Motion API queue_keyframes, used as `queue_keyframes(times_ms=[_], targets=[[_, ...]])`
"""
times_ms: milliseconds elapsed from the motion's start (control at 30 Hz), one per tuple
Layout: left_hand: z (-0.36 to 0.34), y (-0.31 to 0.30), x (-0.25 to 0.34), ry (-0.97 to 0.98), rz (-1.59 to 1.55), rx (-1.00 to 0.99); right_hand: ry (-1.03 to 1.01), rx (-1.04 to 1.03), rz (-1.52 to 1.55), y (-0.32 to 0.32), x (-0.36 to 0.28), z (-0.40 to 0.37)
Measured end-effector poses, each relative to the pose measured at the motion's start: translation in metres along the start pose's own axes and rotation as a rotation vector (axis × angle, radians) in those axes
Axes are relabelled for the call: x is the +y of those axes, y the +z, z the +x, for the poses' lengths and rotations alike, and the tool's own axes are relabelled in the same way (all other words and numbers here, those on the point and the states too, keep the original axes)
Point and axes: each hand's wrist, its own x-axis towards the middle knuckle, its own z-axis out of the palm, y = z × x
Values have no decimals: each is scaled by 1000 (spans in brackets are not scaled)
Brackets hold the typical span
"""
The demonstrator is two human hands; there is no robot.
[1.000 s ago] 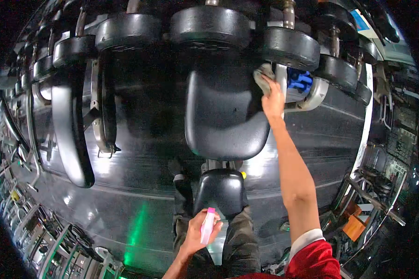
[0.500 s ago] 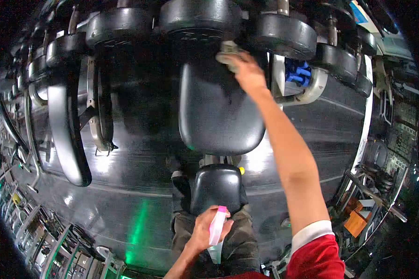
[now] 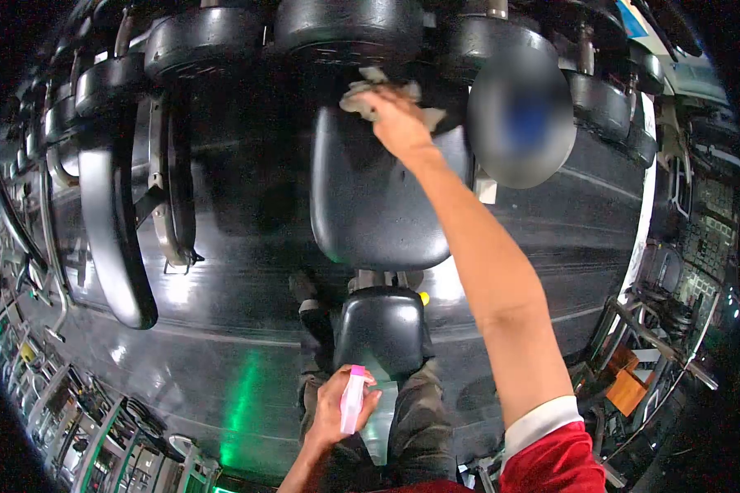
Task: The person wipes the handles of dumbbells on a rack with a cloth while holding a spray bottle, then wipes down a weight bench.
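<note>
My right hand (image 3: 400, 127) is closed on a crumpled greyish cloth (image 3: 360, 100), pressed against the upper part of a black padded bench backrest (image 3: 378, 214). Part of the cloth sticks out on the far side of my fingers. Low in front of my body, my left hand (image 3: 334, 408) grips a spray bottle with a pink and white head (image 3: 353, 403). Its clear body (image 3: 380, 427) hangs below, between my legs. The smaller bench seat (image 3: 380, 330) lies between the backrest and my left hand.
Large black dumbbells (image 3: 349, 29) line a rack along the top. Another padded bench (image 3: 117, 238) stands at the left. A blurred oval patch covers part of the rack at the right. Weight equipment (image 3: 131, 419) fills the lower left, and an orange-brown box (image 3: 627, 390) lies at the lower right.
My right hand has swept the cloth leftward across the top of the backrest. My left hand has shifted slightly left with the spray bottle, which is turned more upright.
</note>
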Motion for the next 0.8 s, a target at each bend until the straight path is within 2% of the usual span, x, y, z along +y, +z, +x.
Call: queue_keyframes(times_ms=[133,200,267,400,467,533,600,633,667,733,767,800], targets=[[-1,3,2,51,50,-6,-18,-113,-80,-17,5,-1],[-2,6,2,77,39,0,-6,36,39,-45,22,-16],[-3,6,3,37,-5,7,287,-11,-69,-49,62,-36],[-6,2,-1,67,-7,7,310,-22,-98,-81,67,-49],[-9,-4,0,-14,-4,-8,408,-52,95,-88,54,-39],[-9,-9,4,-34,-4,4,328,-9,163,-89,33,-28],[-10,-13,2,-58,-8,15,139,-27,93,-83,17,-23],[-11,-15,-2,-36,-19,36,103,-35,-55,-75,14,-24],[-11,-15,-4,-12,-30,58,100,-38,-55,-60,17,-27],[-10,-16,-1,-61,-23,63,104,57,-378,-31,23,-27],[-10,-17,-3,-34,-12,58,186,49,-395,-28,15,-25],[-11,-18,-4,-9,-2,54,179,48,-393,-28,9,-22]])
